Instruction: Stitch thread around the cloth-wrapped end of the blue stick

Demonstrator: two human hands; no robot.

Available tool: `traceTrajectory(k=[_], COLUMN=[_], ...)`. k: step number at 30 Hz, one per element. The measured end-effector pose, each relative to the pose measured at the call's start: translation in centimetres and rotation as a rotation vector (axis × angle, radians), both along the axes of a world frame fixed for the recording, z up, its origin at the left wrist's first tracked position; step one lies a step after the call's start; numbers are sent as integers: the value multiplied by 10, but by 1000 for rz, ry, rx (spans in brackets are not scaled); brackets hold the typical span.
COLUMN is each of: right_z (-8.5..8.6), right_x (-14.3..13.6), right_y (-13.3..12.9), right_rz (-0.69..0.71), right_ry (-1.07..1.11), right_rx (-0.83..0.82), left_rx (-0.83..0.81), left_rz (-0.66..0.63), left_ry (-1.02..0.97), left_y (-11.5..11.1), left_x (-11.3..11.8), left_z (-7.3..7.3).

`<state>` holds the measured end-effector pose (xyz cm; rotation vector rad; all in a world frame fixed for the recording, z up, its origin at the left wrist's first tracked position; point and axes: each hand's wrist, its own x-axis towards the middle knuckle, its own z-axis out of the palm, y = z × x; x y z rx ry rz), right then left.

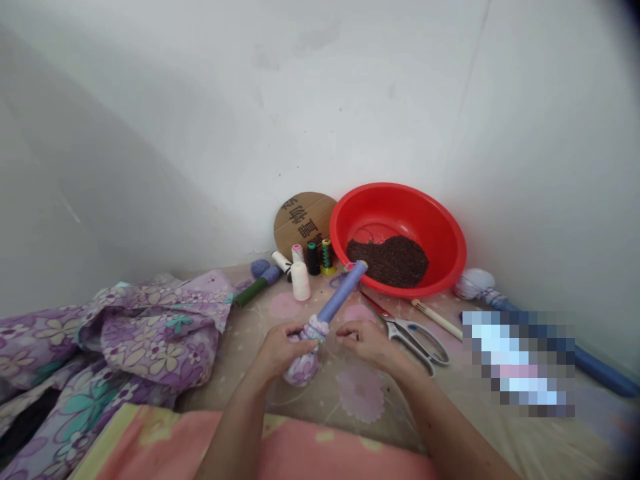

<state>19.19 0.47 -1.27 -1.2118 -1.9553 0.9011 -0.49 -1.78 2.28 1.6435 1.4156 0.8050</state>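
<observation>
A stick wrapped in purple (343,292) has a round head covered in floral cloth (303,369), bound with gathered fabric at its neck. My left hand (283,347) is closed round that neck, thumb across the front. The stick slants up to the right, its far end near the red basin's rim. Just right of the neck is my right hand (363,341), thumb and forefinger brought together and the other fingers curled. Whatever thread may lie between those fingertips is too fine to make out.
Behind stand a red basin (447,240) of dark grains, a cardboard disc (295,223) and thread spools (301,281). Scissors (413,343) lie right of my right hand, a blue-handled stick (600,373) at far right. Floral cloth (165,333) is piled left.
</observation>
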Motion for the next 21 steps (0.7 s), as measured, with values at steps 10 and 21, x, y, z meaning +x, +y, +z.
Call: traceTrajectory(k=[10, 21], right_z=[-1, 0], right_x=[-7, -14], right_y=[2, 0], right_rz=[-149, -282], right_ry=[679, 784], right_rx=[-302, -355], left_rx=[140, 160], left_rz=[-138, 206], left_ry=[205, 753], left_y=[0, -10], left_x=[-2, 18], left_z=[1, 3])
